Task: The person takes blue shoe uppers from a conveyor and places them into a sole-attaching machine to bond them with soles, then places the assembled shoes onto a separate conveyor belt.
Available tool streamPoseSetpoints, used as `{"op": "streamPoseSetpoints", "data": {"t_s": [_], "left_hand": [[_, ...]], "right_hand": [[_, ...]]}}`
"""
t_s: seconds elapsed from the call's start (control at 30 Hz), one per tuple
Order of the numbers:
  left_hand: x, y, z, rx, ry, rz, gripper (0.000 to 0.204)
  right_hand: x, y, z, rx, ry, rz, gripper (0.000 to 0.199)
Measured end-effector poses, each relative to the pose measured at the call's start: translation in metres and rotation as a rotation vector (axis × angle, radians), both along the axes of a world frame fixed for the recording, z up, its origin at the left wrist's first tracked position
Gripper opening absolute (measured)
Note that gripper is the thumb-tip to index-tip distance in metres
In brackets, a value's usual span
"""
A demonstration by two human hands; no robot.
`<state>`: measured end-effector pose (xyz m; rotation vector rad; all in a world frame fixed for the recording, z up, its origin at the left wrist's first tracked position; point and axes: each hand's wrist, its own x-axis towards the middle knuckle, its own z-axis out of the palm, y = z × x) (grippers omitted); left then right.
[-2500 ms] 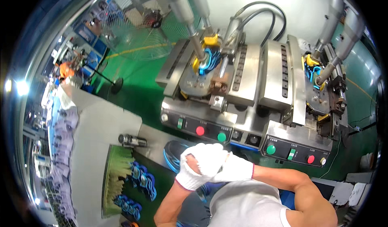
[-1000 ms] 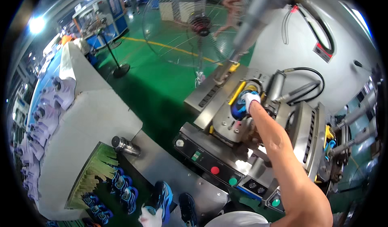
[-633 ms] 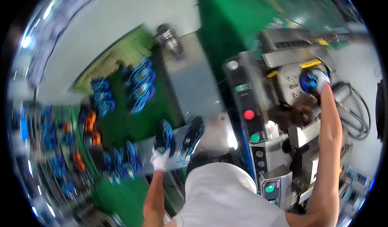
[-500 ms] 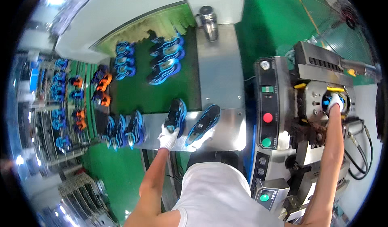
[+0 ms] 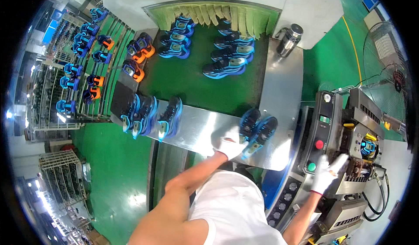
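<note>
Two black-and-blue running shoes stand side by side at the right of the metal table ledge (image 5: 196, 133). My left hand (image 5: 231, 147), in a white glove, is at the heel of the left shoe (image 5: 250, 120), its fingers closed about it and partly blurred. The right shoe (image 5: 265, 131) touches its neighbour. Over the press, my gloved right hand (image 5: 324, 177) is open and holds nothing, fingers spread, near the green button (image 5: 311, 167) on the control panel (image 5: 322, 125). Another blue shoe (image 5: 368, 148) sits in the press clamp (image 5: 355, 147), apart from my hand.
Several blue shoes (image 5: 227, 68) stand on the green conveyor belt (image 5: 196, 88) before a fringed opening (image 5: 218, 13). More shoes (image 5: 170, 114) line the ledge's left part. A steel flask (image 5: 290, 40) stands at the back right. Racks (image 5: 80, 109) with blue and orange shoes are left.
My right hand has come back out of the press clamp, leaving a shoe there. With my left hand the shoe has moved right, against the other shoe. The view has turned right.
</note>
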<state>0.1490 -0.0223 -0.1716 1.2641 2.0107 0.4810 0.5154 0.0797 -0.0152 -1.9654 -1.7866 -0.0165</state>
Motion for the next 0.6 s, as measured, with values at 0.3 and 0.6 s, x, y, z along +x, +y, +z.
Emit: {"op": "streamPoseSetpoints", "data": {"t_s": [0.3, 0.6], "left_hand": [[-0.213, 0.083, -0.023, 0.26, -0.042, -0.104, 0.058], [-0.48, 0.242, -0.049, 0.323, 0.057, 0.446, 0.064]], "right_hand": [[-0.03, -0.04, -0.051, -0.211, -0.206, 0.019, 0.093], [-0.177, -0.167, -0.008, -0.784, 0.145, -0.513, 0.083]]}}
